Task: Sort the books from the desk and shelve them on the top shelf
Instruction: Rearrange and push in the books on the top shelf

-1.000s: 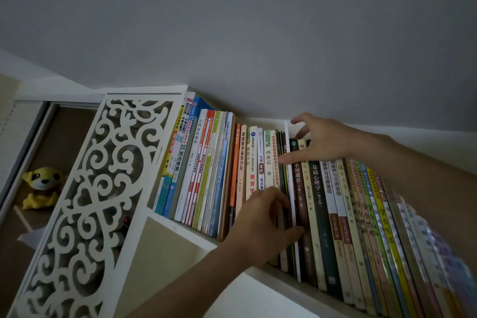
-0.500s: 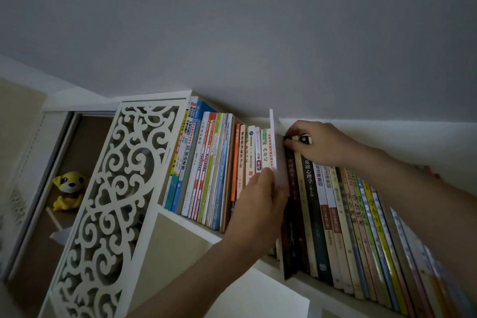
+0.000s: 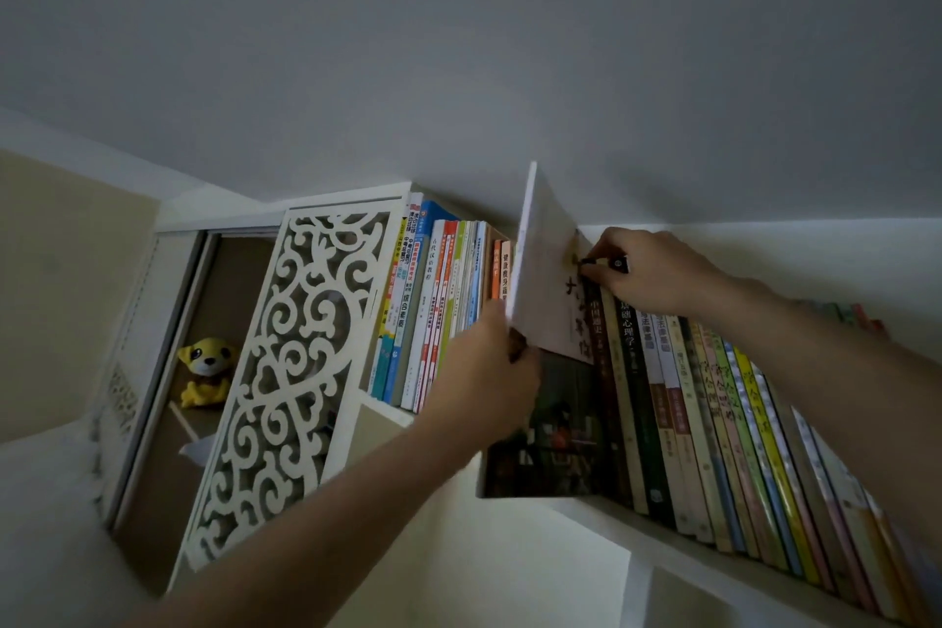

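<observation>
Left arm reaches up from the lower left, and the left hand (image 3: 484, 375) grips a large book (image 3: 553, 362) by its lower front edge, fingers wrapped round it and thumb out of sight behind the cover. That book has a white upper cover and a dark pictured lower half, and it sticks well out of the row on the top shelf (image 3: 678, 553), tilted, top corner above the other spines. Right arm comes in from the right edge, and the right hand (image 3: 655, 270) sits curled on the tops of the dark spines (image 3: 609, 372) just beside the book, fingertips pinching at a spine head, though in this dim light I can't say exactly which one. Half a second ago only a thin white edge of this book showed between the rows; now its whole cover faces us, drawn much farther out. Left of the books, the white carved side panel (image 3: 285, 372).
</observation>
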The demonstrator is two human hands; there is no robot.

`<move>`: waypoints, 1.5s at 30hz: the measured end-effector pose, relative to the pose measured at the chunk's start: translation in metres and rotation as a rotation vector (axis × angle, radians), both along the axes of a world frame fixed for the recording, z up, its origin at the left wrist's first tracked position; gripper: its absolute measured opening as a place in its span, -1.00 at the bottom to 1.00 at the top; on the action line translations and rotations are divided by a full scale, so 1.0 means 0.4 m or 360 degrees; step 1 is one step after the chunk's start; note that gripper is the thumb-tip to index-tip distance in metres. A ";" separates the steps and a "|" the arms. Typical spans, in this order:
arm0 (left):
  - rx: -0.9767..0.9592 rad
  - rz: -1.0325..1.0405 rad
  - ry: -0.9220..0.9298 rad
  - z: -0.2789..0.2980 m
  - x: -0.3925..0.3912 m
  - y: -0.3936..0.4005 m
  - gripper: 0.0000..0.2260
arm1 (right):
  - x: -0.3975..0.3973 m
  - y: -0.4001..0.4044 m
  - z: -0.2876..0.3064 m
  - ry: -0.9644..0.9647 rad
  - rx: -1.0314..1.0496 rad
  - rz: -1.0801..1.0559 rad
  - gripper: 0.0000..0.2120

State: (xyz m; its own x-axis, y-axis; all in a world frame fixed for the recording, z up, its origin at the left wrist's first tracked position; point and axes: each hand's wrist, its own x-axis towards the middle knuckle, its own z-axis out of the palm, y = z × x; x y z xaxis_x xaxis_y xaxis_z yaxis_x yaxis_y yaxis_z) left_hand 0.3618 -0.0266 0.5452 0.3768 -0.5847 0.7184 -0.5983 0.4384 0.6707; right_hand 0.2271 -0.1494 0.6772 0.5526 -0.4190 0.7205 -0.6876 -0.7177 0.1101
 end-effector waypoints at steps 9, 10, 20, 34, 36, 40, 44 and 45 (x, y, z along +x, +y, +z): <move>-0.0087 0.0270 -0.0145 -0.030 0.236 0.129 -0.71 | 0.066 0.044 0.025 0.0126 -0.0146 -0.0339 -0.36; -0.0102 0.0324 -0.0152 -0.033 0.260 0.137 -0.70 | 0.079 0.043 0.030 0.0137 -0.0177 -0.0380 -0.32; -0.0108 0.0315 0.0025 -0.058 0.384 0.101 -0.68 | 0.272 0.008 0.070 0.0284 -0.0146 -0.0231 -0.47; -0.0291 0.0081 0.0096 -0.054 0.384 0.084 -0.71 | 0.286 -0.030 0.077 0.0436 -0.0012 -0.0160 -0.46; -0.0314 0.0111 0.0056 -0.053 0.382 0.083 -0.71 | 0.282 -0.022 0.080 0.0464 -0.0024 -0.0174 -0.43; -0.0332 0.0232 -0.0081 -0.042 0.374 0.080 -0.71 | 0.262 -0.007 0.091 0.0553 -0.0040 -0.0216 -0.45; -0.0341 0.0326 -0.0197 -0.028 0.359 0.072 -0.70 | 0.246 -0.010 0.086 0.0517 -0.0050 -0.0193 -0.46; -0.0343 0.0335 -0.0211 -0.027 0.356 0.071 -0.69 | 0.245 -0.010 0.082 0.0511 -0.0062 -0.0172 -0.46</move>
State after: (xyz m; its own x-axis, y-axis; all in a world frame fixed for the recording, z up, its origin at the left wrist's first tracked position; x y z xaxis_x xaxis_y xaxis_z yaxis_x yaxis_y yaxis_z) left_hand 0.5043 0.0019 0.5345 0.3685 -0.3332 0.8679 -0.7667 0.4191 0.4864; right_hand 0.3251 -0.1536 0.7101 0.7076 -0.4631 0.5337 -0.6854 -0.6335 0.3591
